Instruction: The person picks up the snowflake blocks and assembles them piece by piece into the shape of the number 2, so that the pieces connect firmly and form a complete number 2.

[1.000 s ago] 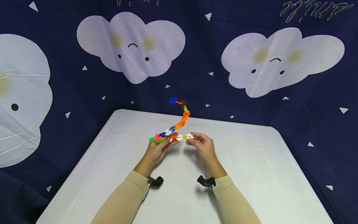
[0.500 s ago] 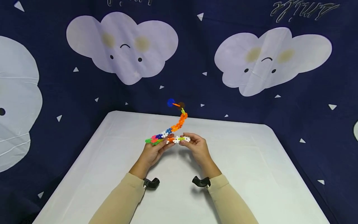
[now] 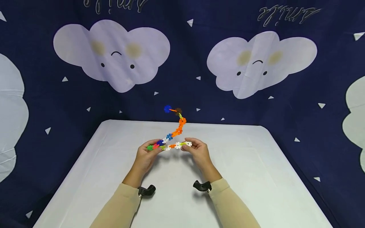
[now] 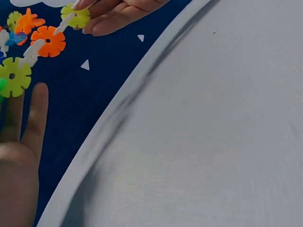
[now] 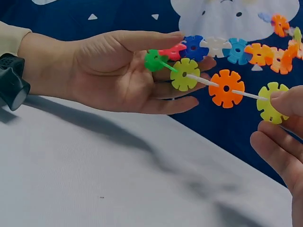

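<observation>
A long chain of interlocking plastic snowflake discs point(image 3: 182, 121) hangs bent in the air above the table, in a hairpin shape. My left hand point(image 3: 144, 157) holds its bend, around the green, pink and dark blue discs, with the thumb above the fingers in the right wrist view. My right hand point(image 3: 200, 152) pinches the end of the near strand, at a yellow-green disc point(image 5: 270, 111) and a white one. An orange disc point(image 5: 218, 96) lies between the hands. The far strand rises through orange discs to a brown disc point(image 3: 178, 111) and a blue disc point(image 3: 167, 109) at its tip.
Under the hands is a white-covered table point(image 3: 242, 171). A dark blue cloth point(image 3: 188, 57) printed with clouds hangs behind its far edge. Black camera mounts point(image 3: 147, 190) sit at both wrists, beside beige sleeves point(image 3: 117, 205).
My left hand has shifted its hold leftward along the chain, uncovering a white disc, and the hands stand farther apart. The right hand keeps its pinch. The head view has turned slightly right and up.
</observation>
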`<action>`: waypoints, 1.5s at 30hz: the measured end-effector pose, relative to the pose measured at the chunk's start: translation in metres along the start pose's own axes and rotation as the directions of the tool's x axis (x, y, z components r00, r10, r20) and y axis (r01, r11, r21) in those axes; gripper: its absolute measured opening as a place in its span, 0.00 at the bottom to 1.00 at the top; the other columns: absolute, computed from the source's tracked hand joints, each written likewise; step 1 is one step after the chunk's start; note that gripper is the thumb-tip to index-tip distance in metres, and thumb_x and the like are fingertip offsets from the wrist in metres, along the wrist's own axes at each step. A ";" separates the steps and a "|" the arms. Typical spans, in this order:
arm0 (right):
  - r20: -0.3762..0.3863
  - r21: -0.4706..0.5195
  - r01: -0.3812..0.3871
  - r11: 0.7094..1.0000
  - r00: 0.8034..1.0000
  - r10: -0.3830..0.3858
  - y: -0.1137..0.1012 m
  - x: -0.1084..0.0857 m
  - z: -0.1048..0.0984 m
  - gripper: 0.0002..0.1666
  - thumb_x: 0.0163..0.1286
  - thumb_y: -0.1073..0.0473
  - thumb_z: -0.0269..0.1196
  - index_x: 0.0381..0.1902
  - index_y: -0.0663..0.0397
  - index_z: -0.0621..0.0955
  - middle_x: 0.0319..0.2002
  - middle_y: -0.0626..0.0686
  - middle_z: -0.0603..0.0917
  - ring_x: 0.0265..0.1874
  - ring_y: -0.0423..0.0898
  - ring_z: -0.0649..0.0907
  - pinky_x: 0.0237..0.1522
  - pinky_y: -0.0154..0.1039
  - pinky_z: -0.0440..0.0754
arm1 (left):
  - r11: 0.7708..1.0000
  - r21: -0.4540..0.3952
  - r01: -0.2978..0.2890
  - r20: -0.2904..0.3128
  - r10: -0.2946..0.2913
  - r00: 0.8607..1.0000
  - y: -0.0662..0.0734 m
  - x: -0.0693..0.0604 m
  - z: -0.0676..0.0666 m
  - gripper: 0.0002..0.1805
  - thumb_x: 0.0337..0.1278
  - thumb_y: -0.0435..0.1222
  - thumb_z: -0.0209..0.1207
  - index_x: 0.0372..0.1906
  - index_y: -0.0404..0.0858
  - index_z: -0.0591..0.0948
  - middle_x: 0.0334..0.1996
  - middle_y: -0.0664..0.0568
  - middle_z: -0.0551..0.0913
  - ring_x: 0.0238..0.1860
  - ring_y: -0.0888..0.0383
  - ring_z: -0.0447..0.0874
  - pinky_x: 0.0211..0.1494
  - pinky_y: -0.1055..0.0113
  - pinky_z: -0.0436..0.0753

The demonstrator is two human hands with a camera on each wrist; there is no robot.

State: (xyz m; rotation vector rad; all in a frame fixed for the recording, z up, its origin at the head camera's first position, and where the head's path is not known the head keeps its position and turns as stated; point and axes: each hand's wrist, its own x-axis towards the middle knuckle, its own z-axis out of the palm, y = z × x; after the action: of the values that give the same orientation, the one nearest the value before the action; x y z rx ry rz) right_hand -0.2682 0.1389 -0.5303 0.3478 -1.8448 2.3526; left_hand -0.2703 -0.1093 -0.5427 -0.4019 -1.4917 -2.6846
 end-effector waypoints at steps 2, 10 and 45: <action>0.005 -0.010 -0.008 1.000 1.000 0.008 0.002 0.000 0.001 0.19 0.66 0.77 0.70 0.56 0.73 0.84 0.42 0.65 0.88 0.34 0.51 0.90 0.46 0.49 0.89 | 0.997 0.076 -0.014 -0.034 0.016 0.999 -0.001 0.000 -0.002 0.17 0.58 0.12 0.62 0.50 0.26 0.86 0.47 0.41 0.86 0.45 0.54 0.88 0.49 0.65 0.88; -0.031 -0.095 -0.054 0.994 0.998 0.052 0.010 -0.010 -0.002 0.22 0.67 0.74 0.72 0.57 0.78 0.81 0.37 0.63 0.88 0.34 0.53 0.90 0.46 0.48 0.89 | 0.887 0.462 0.005 -0.082 0.037 0.996 0.000 -0.004 -0.010 0.16 0.56 0.26 0.75 0.49 0.25 0.87 0.45 0.43 0.88 0.48 0.55 0.82 0.45 0.71 0.84; -0.132 -0.101 -0.326 0.940 0.941 0.312 -0.001 -0.051 -0.025 0.14 0.69 0.67 0.72 0.48 0.73 0.84 0.36 0.63 0.89 0.31 0.55 0.90 0.38 0.48 0.90 | 0.520 0.851 0.073 0.051 -0.220 0.974 -0.001 -0.003 -0.001 0.13 0.62 0.45 0.75 0.37 0.40 0.89 0.32 0.56 0.85 0.35 0.56 0.81 0.38 0.61 0.82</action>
State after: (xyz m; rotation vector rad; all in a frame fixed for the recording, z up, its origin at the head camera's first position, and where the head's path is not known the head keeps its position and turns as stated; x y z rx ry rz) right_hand -0.2212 0.1656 -0.5485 -0.1097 -2.1123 2.3768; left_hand -0.2682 -0.1100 -0.5446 -0.4070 -2.7150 -1.6384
